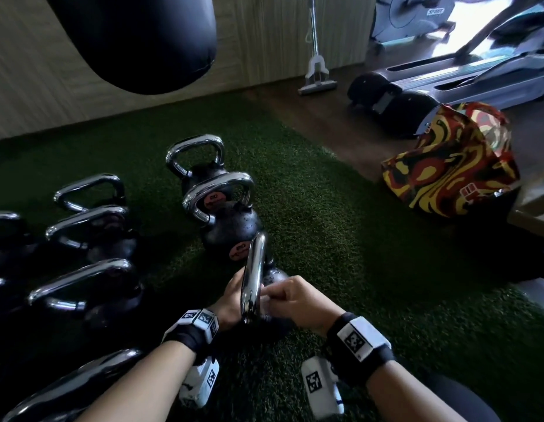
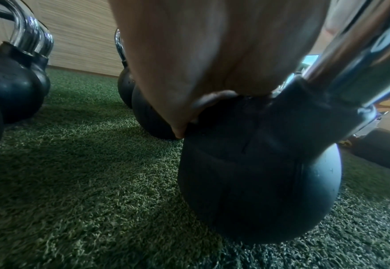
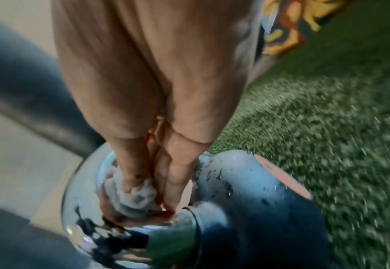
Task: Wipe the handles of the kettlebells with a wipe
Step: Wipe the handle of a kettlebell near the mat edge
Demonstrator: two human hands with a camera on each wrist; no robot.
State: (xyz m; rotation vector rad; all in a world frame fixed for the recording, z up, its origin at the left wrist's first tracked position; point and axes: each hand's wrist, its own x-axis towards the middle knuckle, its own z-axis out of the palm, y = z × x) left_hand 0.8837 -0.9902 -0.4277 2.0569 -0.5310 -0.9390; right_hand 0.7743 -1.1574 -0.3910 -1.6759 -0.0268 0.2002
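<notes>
Inspector: Right hand [image 3: 143, 112] pinches the crumpled wipe [image 3: 131, 196] against the chrome handle [image 1: 253, 278], low, near the black kettlebell [image 2: 258, 172] body.

Clerk: Left hand [image 1: 231, 300]?

Inspector: Beside the handle; its grip is hidden, cannot tell.

Clerk: Handling?

Inspector: Likely heavy, slick chrome; wipe soft. Kettlebell stands on turf [image 2: 85, 182].

A black kettlebell [image 1: 272, 277] with a chrome handle [image 1: 252, 275] stands on green turf, its handle edge-on to the head camera. A crumpled grey wipe [image 3: 131, 196] presses against the handle's lower end — more chrome-handled kettlebells [image 1: 91, 226] stand nearby in rows.
</notes>
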